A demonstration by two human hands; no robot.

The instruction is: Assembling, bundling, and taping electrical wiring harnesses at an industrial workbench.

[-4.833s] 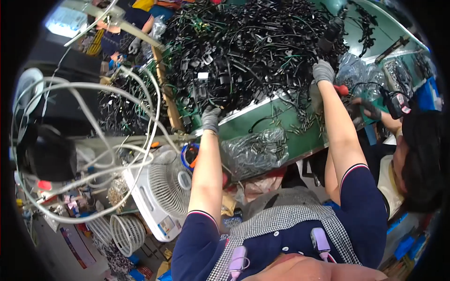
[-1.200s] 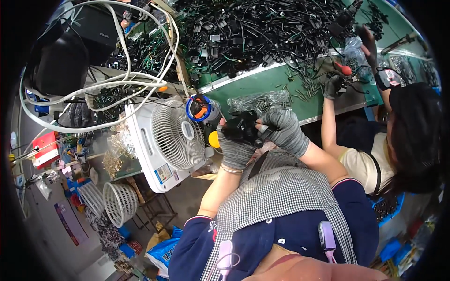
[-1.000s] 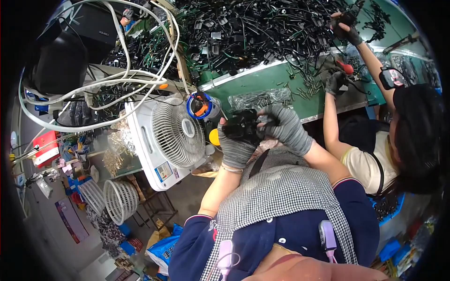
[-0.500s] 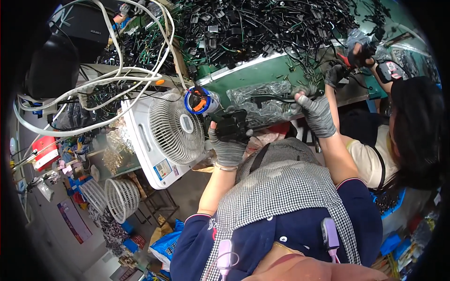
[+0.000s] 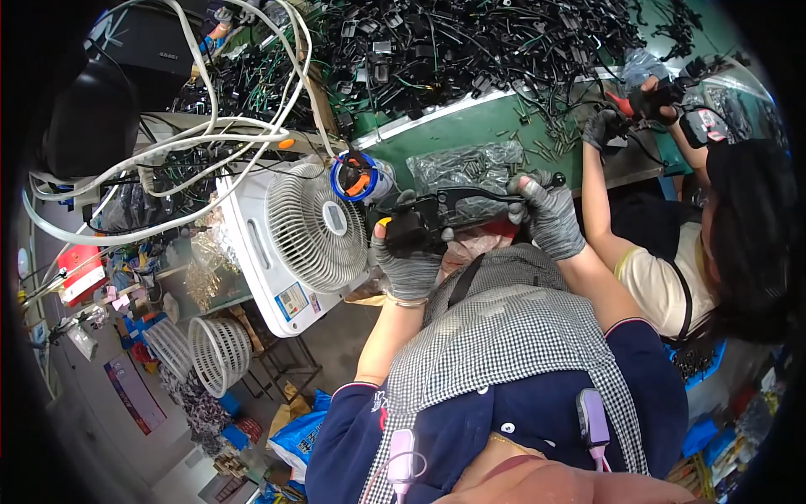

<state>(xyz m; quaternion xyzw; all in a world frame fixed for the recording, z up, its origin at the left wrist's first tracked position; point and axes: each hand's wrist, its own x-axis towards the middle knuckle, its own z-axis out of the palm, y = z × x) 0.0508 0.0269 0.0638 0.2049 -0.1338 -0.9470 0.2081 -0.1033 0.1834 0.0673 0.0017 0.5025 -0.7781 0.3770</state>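
Note:
In grey fingerless gloves, both of my hands are on a black brake lever [image 5: 472,193], held level above the front edge of the bench. My left hand [image 5: 409,270] is closed around its bulky body end, thumb on the near side. My right hand [image 5: 552,217] is closed on the long lever arm, and the rounded tip pokes out past the fingers. A clear plastic bag [image 5: 470,164] holding small metal parts lies just behind the lever. Loose metal pins [image 5: 541,149] are scattered on the green bench top to the right of the bag.
A white fan [image 5: 315,227] stands left of my left hand, beside a blue-rimmed roll [image 5: 354,176]. Black wired parts [image 5: 470,50] are heaped behind a metal strip. Looped white cables [image 5: 210,134] hang at left. On the right, a co-worker's gloved hands [image 5: 603,130] handle black parts.
My right hand has shifted left and slightly down, closing further along the lever arm. The lever has turned a little in my hands. My left hand stays in nearly the same place.

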